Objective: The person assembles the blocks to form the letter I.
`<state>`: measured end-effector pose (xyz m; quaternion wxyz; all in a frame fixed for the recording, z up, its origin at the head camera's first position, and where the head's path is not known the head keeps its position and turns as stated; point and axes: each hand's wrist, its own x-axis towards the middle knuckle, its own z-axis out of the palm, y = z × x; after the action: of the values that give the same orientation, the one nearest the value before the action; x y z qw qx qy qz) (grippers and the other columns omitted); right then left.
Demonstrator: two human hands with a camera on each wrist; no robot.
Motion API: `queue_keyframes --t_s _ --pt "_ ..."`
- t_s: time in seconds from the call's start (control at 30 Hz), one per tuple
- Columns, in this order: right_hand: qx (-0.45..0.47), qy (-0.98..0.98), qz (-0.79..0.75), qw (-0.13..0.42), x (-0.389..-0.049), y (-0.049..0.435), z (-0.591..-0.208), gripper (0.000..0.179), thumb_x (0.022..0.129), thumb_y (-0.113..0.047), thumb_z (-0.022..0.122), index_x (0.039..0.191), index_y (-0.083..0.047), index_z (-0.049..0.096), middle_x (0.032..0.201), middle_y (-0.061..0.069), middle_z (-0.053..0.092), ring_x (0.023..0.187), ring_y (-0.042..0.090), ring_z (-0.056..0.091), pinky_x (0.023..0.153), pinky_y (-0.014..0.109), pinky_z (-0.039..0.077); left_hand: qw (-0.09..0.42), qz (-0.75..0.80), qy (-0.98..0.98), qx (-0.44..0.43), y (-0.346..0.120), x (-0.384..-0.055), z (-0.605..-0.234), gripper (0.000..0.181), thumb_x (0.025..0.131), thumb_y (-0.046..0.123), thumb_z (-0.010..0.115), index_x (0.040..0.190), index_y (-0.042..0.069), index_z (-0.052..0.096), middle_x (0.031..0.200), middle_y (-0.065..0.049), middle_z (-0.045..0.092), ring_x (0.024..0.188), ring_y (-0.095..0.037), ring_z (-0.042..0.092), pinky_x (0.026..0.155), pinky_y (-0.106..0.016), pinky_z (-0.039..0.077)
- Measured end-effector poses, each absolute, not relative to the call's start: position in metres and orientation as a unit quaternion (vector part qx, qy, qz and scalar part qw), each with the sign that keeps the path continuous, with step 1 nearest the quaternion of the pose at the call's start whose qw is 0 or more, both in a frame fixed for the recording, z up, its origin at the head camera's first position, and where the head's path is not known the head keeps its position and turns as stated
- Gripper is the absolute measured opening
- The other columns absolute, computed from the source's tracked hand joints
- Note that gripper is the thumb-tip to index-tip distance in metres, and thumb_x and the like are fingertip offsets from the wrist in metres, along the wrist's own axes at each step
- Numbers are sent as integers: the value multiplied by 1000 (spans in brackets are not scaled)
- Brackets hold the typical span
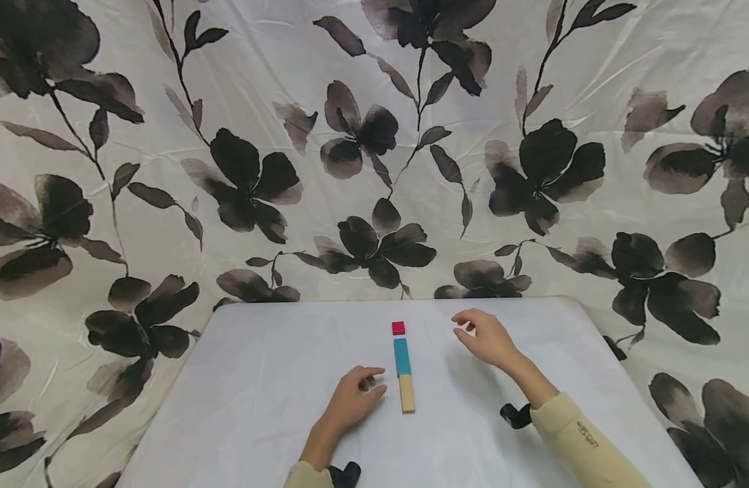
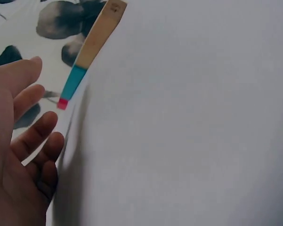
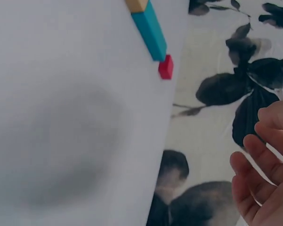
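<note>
Three blocks stand in a line on the white table: a small red cube (image 1: 398,328) at the far end, a longer blue block (image 1: 402,356) in the middle, and a plain wooden block (image 1: 407,394) nearest the person. Blue and wood meet end to end; in the head view a narrow gap separates red from blue. Just left of the wooden block, the left hand (image 1: 354,398) has its fingers loosely bent and holds nothing. Over the table to the right of the red cube is the right hand (image 1: 485,339), its fingers relaxed and holding nothing, with a shadow below it.
A pale cloth (image 1: 362,196) with dark printed flowers hangs behind the table (image 1: 276,366). Black wrist devices show at the left wrist (image 1: 346,474) and by the right sleeve (image 1: 516,415).
</note>
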<state>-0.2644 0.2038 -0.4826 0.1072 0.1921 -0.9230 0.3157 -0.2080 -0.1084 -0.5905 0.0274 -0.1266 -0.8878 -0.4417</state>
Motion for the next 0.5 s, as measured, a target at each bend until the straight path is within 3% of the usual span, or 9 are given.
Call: queue_keyframes --t_s 0.23,0.5 --pt "205 -936 241 151 -259 227 -476 30 87 -15 71 114 -4 68 114 12 65 107 32 60 87 53 44 56 -354 -928 -106 -143 -200 -580 35 87 33 73 119 22 69 94 8 59 84 -8 53 73 -33 46" --pt "210 -947 162 181 -254 243 -472 46 84 -18 75 125 0 63 124 19 60 115 38 56 91 59 40 89 -260 -957 -88 -181 -190 -550 39 83 30 77 119 18 69 100 0 65 88 -19 61 75 -41 48"
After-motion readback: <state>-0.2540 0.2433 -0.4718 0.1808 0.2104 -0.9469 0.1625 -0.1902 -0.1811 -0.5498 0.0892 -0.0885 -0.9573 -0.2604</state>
